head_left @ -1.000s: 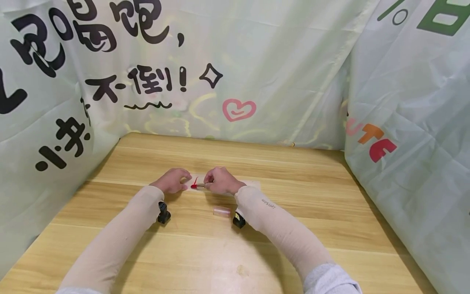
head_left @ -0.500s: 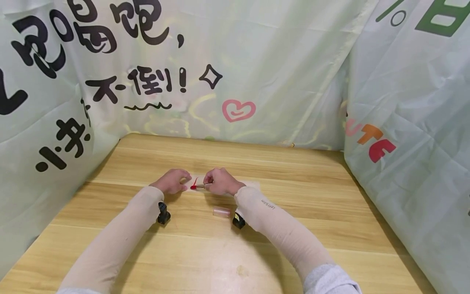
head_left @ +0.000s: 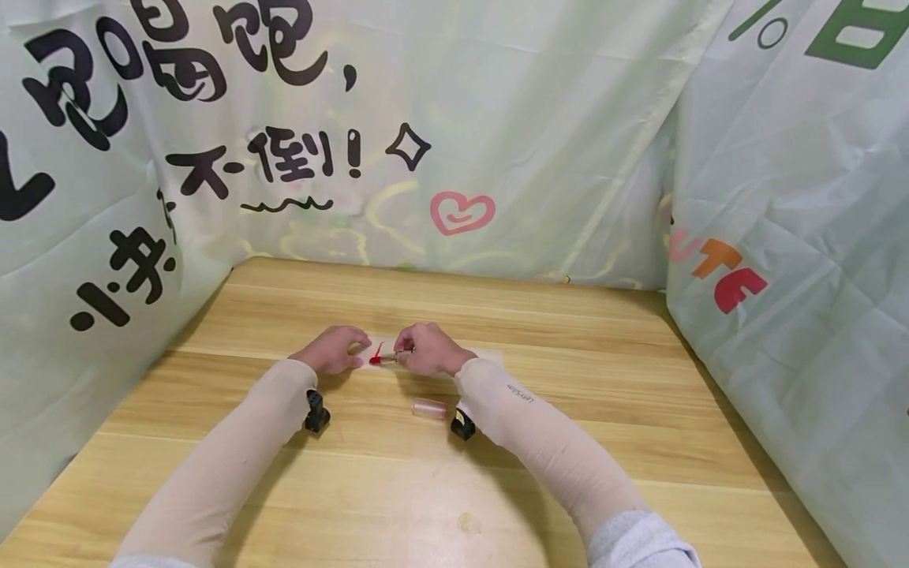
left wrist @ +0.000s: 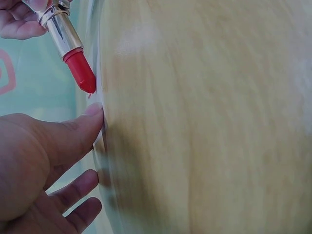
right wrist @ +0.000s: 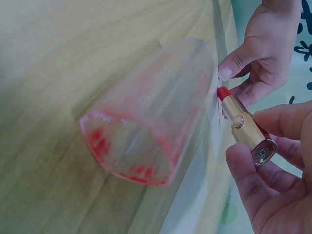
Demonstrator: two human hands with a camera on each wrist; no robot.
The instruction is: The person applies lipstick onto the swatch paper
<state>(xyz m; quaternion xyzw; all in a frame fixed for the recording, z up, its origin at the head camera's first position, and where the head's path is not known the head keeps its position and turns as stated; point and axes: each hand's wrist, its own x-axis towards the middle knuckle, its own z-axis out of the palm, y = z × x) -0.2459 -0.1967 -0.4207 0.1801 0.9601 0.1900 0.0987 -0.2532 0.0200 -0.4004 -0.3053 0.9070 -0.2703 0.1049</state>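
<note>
In the head view my right hand [head_left: 429,349] pinches a red lipstick [head_left: 387,359] in a gold and silver tube, between thumb and fingers. Its red tip [left wrist: 80,73] points left, right at the surface of a white paper strip [head_left: 490,356] lying on the table. A thin red mark [head_left: 379,348] shows on the paper beside the tip. My left hand [head_left: 332,349] rests at the strip's left end, thumb on the paper and fingers loosely spread. The right hand covers the middle of the strip.
A clear, pinkish lipstick cap [right wrist: 146,107] with red smears inside lies on its side on the wooden table [head_left: 383,489], nearer me than the paper. Black wrist cameras [head_left: 316,412] hang under both sleeves. Printed cloth curtains [head_left: 554,142] enclose the back and sides.
</note>
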